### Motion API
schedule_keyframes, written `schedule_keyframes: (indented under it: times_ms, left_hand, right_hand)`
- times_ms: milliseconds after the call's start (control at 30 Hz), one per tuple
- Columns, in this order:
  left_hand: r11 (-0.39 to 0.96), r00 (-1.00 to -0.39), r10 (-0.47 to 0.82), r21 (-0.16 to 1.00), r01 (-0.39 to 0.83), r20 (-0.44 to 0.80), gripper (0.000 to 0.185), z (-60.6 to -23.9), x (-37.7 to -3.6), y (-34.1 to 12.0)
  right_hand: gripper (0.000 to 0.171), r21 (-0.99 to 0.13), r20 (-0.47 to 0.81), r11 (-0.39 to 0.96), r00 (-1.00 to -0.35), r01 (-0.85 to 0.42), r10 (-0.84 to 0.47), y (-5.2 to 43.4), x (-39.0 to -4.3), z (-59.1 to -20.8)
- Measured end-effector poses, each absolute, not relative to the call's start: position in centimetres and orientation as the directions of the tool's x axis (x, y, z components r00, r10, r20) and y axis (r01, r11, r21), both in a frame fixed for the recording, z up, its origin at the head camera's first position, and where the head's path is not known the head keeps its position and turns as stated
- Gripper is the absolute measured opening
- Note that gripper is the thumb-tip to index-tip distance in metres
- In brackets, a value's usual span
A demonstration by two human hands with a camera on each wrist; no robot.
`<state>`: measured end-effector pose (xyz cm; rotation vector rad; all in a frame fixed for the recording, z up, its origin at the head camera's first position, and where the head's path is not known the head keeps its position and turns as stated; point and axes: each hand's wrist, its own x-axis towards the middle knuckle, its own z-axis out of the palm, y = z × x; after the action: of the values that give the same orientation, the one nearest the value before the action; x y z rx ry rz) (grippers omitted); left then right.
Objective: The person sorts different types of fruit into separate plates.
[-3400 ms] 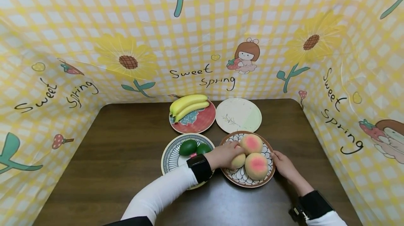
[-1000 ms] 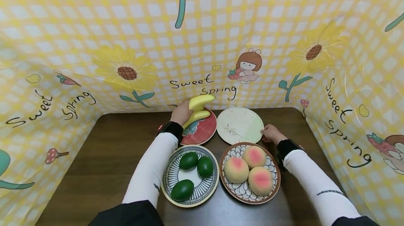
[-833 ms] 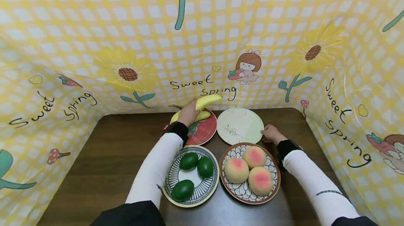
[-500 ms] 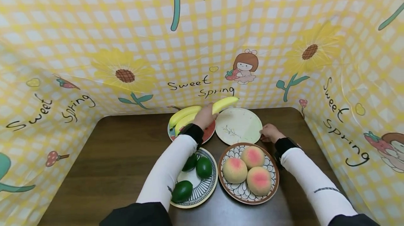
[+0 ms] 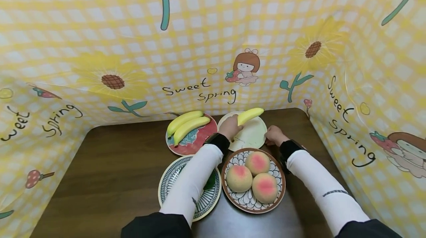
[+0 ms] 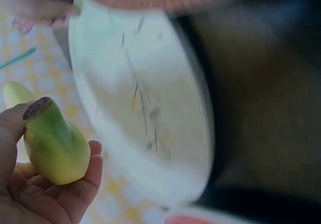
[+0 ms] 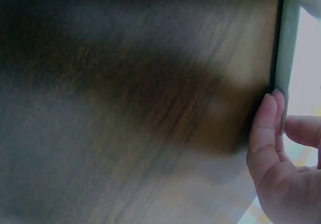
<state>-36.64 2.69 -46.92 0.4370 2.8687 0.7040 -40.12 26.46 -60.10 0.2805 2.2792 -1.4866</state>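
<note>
Banana [image 5: 251, 115] now over pale plate [image 5: 252, 135], stem [image 6: 38, 108] clear only in left-wrist view

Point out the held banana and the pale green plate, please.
Held banana [image 5: 251, 116]: head view, on the yellow peel, mid visible length.
Pale green plate [image 5: 254, 134]: head view, on its bare inner surface.

"Sweet Spring" — black script [image 5: 217, 95] on checked cloth [image 5: 186, 46], back, right, "weet Spring" left

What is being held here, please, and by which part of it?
The left grip holds a banana near its stem end; the right grip pinches the pale plate by its right rim.
</note>
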Motion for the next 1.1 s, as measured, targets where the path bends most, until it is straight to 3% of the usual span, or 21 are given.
schedule_keyframes:
  times_ms: [100,167,333,400,600,667,733,867,967,1100]
  left_hand:
    - [0.869,-0.949,0.296,0.444,0.219,-0.111,0.041,-47.9,-36.6,3.5]
    - [0.885,-0.950,0.282,0.418,0.204,-0.132,0.040,-48.4,-36.6,4.0]
    - [0.905,-0.949,0.253,0.393,0.164,-0.186,0.038,-48.9,-36.3,4.5]
    - [0.908,-0.949,0.244,0.390,0.152,-0.201,0.038,-49.0,-36.3,4.6]
    - [0.923,-0.958,0.212,0.362,0.130,-0.196,0.039,-49.7,-36.7,5.0]
    - [0.926,-0.958,0.208,0.357,0.127,-0.198,0.040,-50.0,-36.8,5.1]
    - [0.925,-0.957,0.207,0.358,0.125,-0.201,0.040,-50.1,-36.7,5.4]
    - [0.927,-0.962,0.203,0.352,0.129,-0.181,0.042,-50.4,-36.4,5.8]
    - [0.932,-0.967,0.193,0.340,0.128,-0.167,0.044,-50.6,-36.3,6.0]
    - [0.934,-0.967,0.199,0.331,0.138,-0.159,0.045,-50.7,-36.5,6.4]
  right_hand:
    - [0.010,-0.827,-0.429,0.415,-0.903,0.380,-0.027,24.2,-37.4,-55.4]
    - [0.008,-0.804,-0.449,0.440,-0.893,0.401,-0.007,23.1,-37.1,-54.5]
    - [0.007,-0.819,-0.448,0.406,-0.894,0.406,-0.010,25.0,-42.3,-63.0]
    - [0.007,-0.821,-0.444,0.403,-0.896,0.406,-0.002,25.3,-42.9,-63.9]
    - [0.010,-0.776,-0.439,0.487,-0.898,0.400,0.038,22.6,-37.7,-54.7]
    - [0.012,-0.763,-0.449,0.499,-0.892,0.411,0.049,22.4,-37.0,-53.3]
    - [0.013,-0.762,-0.453,0.499,-0.890,0.412,0.043,22.7,-37.6,-54.4]
    - [0.010,-0.807,-0.408,0.471,-0.913,0.356,-0.009,25.3,-41.2,-61.5]
    - [0.009,-0.798,-0.416,0.478,-0.910,0.367,0.004,25.8,-41.7,-62.3]
    - [0.006,-0.764,-0.442,0.504,-0.896,0.403,0.046,23.8,-37.4,-54.6]
